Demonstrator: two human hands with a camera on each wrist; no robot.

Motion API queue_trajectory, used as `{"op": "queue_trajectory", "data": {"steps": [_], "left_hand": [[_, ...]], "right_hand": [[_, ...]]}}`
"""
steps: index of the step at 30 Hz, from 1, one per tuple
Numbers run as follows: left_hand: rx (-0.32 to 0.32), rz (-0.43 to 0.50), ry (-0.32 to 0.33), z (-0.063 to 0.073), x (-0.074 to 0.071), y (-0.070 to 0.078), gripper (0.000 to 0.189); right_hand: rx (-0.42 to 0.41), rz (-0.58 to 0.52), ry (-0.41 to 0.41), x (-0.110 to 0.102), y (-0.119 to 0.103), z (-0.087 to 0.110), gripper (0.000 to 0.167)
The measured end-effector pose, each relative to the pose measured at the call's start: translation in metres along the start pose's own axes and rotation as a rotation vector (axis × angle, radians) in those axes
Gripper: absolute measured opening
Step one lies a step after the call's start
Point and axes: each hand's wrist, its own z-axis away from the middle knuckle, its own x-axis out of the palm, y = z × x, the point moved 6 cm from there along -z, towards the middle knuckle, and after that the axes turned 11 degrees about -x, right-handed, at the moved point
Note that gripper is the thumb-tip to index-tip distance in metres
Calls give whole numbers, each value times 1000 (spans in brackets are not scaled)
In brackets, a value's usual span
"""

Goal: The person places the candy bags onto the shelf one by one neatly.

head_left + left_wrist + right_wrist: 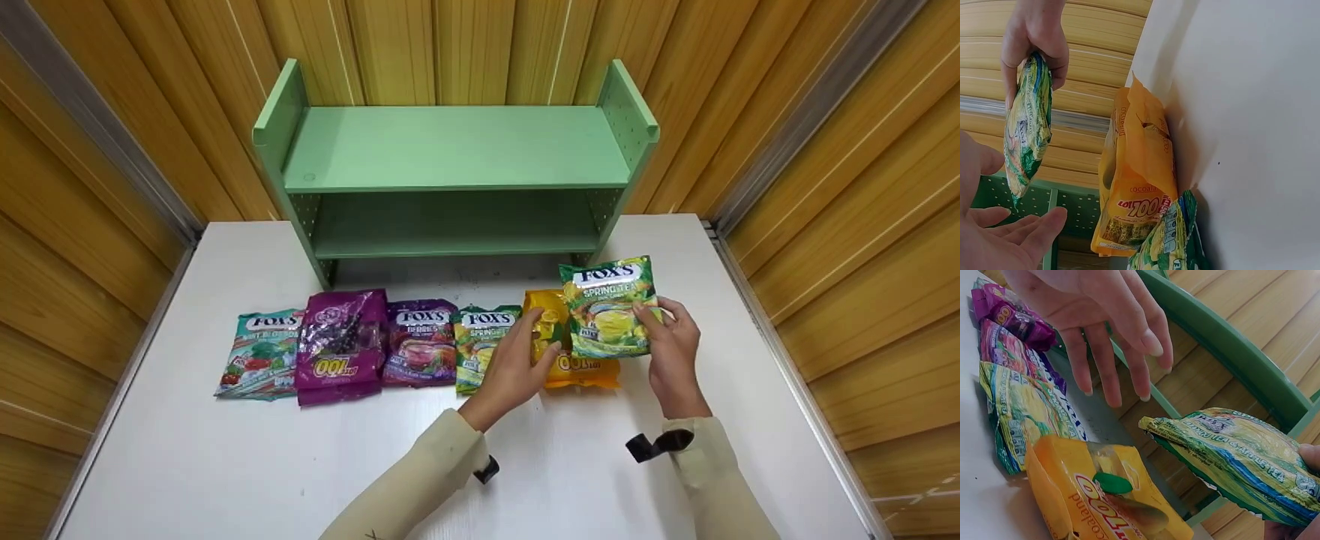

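My right hand grips a green Fox's Spring Tea candy bag by its right side, thumb across its front, and holds it up above the table. My left hand is spread beside that bag with fingers apart, nothing in its grasp; the left wrist view shows a gap between its fingers and the raised bag. Below both hands lies an orange Lot 100 candy bag, partly covered in the head view. A second green Spring Tea bag lies just left of it, partly behind my left hand.
Further left in the row lie a purple Fox's Berries bag, a larger magenta Lot 100 bag and a teal Fox's bag. Behind them a green shelf rack stands on the white table, against wood-look walls.
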Motion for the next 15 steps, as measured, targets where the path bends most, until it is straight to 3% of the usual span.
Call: {"op": "queue_trajectory", "data": {"steps": [7, 15], "left_hand": [[13, 78, -18, 1, 0, 4, 61], [-43, 309, -59, 1, 0, 8, 73]], "right_hand": [[-29, 8, -23, 9, -7, 7, 38], [-20, -29, -56, 18, -14, 13, 41]]}}
